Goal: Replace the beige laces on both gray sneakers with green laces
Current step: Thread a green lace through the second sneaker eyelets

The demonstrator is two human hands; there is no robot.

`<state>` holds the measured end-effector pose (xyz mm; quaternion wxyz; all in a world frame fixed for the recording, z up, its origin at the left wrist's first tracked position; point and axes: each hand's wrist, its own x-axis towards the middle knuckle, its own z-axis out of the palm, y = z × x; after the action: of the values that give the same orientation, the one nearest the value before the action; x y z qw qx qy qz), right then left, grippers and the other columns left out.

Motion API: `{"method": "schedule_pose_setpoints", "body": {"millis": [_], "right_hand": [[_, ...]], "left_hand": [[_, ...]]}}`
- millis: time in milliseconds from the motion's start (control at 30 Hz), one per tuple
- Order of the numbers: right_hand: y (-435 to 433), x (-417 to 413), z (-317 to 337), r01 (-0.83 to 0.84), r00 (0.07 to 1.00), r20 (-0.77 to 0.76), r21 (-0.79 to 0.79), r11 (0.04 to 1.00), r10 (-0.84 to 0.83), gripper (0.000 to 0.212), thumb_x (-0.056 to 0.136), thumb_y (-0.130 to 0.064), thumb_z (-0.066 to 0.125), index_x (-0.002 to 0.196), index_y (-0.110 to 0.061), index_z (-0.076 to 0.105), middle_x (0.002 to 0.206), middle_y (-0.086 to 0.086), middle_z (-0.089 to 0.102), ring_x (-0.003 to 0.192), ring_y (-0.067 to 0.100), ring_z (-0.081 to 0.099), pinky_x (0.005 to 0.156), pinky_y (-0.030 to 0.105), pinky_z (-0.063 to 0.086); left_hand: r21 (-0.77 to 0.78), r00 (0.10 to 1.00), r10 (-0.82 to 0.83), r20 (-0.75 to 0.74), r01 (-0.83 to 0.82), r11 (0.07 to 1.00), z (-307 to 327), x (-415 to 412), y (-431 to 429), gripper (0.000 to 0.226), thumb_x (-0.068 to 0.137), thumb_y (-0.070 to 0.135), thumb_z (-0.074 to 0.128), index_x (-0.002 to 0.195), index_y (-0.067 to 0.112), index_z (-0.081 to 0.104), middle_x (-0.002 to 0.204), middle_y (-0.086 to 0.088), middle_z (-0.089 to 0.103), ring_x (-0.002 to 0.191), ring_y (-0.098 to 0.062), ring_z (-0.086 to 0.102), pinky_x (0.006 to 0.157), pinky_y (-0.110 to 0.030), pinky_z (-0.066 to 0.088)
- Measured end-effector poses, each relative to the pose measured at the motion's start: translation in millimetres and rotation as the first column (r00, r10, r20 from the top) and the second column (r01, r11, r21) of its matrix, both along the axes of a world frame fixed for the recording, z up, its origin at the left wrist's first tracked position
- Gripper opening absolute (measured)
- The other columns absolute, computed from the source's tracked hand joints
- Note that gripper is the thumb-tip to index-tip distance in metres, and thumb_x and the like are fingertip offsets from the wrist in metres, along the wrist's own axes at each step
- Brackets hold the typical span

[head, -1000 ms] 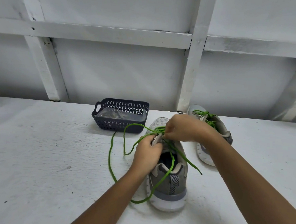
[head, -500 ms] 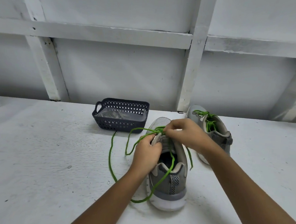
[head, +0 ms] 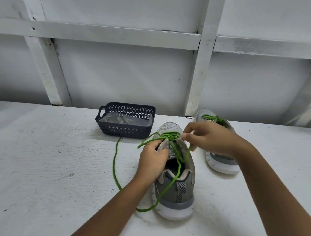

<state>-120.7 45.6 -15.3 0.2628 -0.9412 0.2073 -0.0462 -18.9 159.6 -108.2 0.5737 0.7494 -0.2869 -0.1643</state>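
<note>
- Green lace (head: 170, 135) threads near sneaker (head: 178, 197); right hand (head: 212, 138) pinches it, left hand (head: 151, 160) grips the upper.
- Dark basket (head: 124, 130) sits behind; right hand partly hides far sneaker (head: 221, 163).

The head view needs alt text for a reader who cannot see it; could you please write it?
Two hands thread a green lace into the near gray sneaker on a white table: the left hand grips its eyelet edge, the right hand pinches the lace. A second sneaker, green-laced, and a dark basket sit behind.
</note>
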Motion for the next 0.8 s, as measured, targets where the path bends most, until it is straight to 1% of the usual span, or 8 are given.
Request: {"method": "schedule_pose_setpoints", "body": {"millis": [67, 167, 233, 333, 467, 567, 700, 800], "right_hand": [[3, 11, -7, 0.017, 0.999, 0.033, -0.143, 0.990, -0.013, 0.016, 0.092, -0.031, 0.054, 0.091, -0.023, 0.068, 0.083, -0.007, 0.068, 0.084, 0.010, 0.062, 0.068, 0.025, 0.041], [4, 30, -21, 0.025, 1.000, -0.002, -0.307, 0.951, -0.027, 0.022, 0.090, -0.029, 0.055, 0.101, -0.020, 0.072, 0.105, 0.005, 0.061, 0.104, 0.021, 0.054, 0.083, 0.028, 0.042], [6, 41, -31, 0.043, 0.998, -0.032, -0.357, 0.933, -0.058, 0.023, 0.089, -0.033, 0.056, 0.102, -0.022, 0.072, 0.110, 0.008, 0.051, 0.111, 0.027, 0.046, 0.093, 0.037, 0.043], [7, 54, -43, 0.068, 0.992, -0.074, -0.369, 0.927, -0.102, 0.025, 0.088, -0.030, 0.055, 0.105, -0.021, 0.071, 0.116, 0.010, 0.045, 0.112, 0.031, 0.042, 0.095, 0.041, 0.042], [1, 55, -52, 0.081, 0.996, 0.054, -0.203, 0.976, -0.072, 0.015, 0.084, -0.025, 0.059, 0.090, -0.022, 0.073, 0.109, 0.007, 0.050, 0.108, 0.026, 0.050, 0.093, 0.041, 0.044], [-4, 40, -44, 0.063, 0.986, 0.161, -0.075, 0.995, -0.050, 0.012, 0.082, -0.020, 0.063, 0.071, -0.024, 0.067, 0.107, 0.000, 0.055, 0.102, 0.017, 0.054, 0.090, 0.031, 0.044], [-8, 16, -27, -0.049, 0.950, 0.310, 0.279, 0.959, -0.041, 0.031, 0.083, -0.005, 0.057, 0.056, -0.021, 0.058, 0.090, -0.003, 0.071, 0.092, 0.010, 0.063, 0.086, 0.026, 0.046], [-10, 2, -15, -0.162, 0.941, 0.338, 0.369, 0.915, 0.031, 0.026, 0.077, -0.013, 0.054, 0.052, -0.019, 0.056, 0.069, 0.005, 0.067, 0.080, 0.020, 0.058, 0.080, 0.034, 0.043]], "left_hand": [[-0.002, 1.000, 0.000, -0.007, 0.000, 1.000, 0, 0, 0, 0.016, 0.088, 0.009, 0.049, 0.092, 0.011, 0.065, 0.077, -0.007, 0.059, 0.066, -0.017, 0.050, 0.058, -0.028, 0.038], [0.006, 1.000, -0.004, -0.015, 0.004, 1.000, 1, -1, 0, 0.017, 0.088, 0.008, 0.049, 0.091, 0.012, 0.065, 0.073, -0.002, 0.056, 0.065, -0.015, 0.050, 0.057, -0.027, 0.037], [0.004, 1.000, -0.010, -0.027, 0.010, 1.000, 2, -1, 1, 0.018, 0.087, 0.008, 0.049, 0.090, 0.012, 0.066, 0.073, -0.002, 0.057, 0.067, -0.017, 0.050, 0.059, -0.028, 0.038], [-0.002, 0.999, -0.003, -0.045, 0.003, 1.000, 3, -1, 1, 0.020, 0.085, 0.007, 0.048, 0.091, 0.013, 0.067, 0.079, -0.009, 0.062, 0.072, -0.020, 0.054, 0.064, -0.033, 0.042], [-0.019, 0.999, -0.003, -0.032, 0.002, 1.000, 4, -3, 2, 0.021, 0.082, 0.014, 0.049, 0.092, 0.014, 0.067, 0.087, -0.013, 0.065, 0.079, -0.027, 0.058, 0.069, -0.041, 0.047], [-0.014, 1.000, 0.003, -0.025, -0.004, 1.000, 3, -3, 2, 0.018, 0.087, 0.009, 0.050, 0.092, 0.016, 0.066, 0.088, -0.014, 0.065, 0.078, -0.028, 0.058, 0.070, -0.043, 0.048], [-0.011, 1.000, 0.005, -0.017, -0.005, 1.000, -2, 0, -1, 0.014, 0.089, 0.010, 0.051, 0.090, 0.013, 0.064, 0.072, -0.003, 0.054, 0.062, -0.017, 0.047, 0.053, -0.027, 0.035], [0.004, 1.000, 0.015, -0.005, -0.014, 1.000, -5, 2, -2, 0.017, 0.089, 0.014, 0.051, 0.100, 0.012, 0.065, 0.089, -0.006, 0.057, 0.068, -0.013, 0.049, 0.053, -0.022, 0.033]]}}
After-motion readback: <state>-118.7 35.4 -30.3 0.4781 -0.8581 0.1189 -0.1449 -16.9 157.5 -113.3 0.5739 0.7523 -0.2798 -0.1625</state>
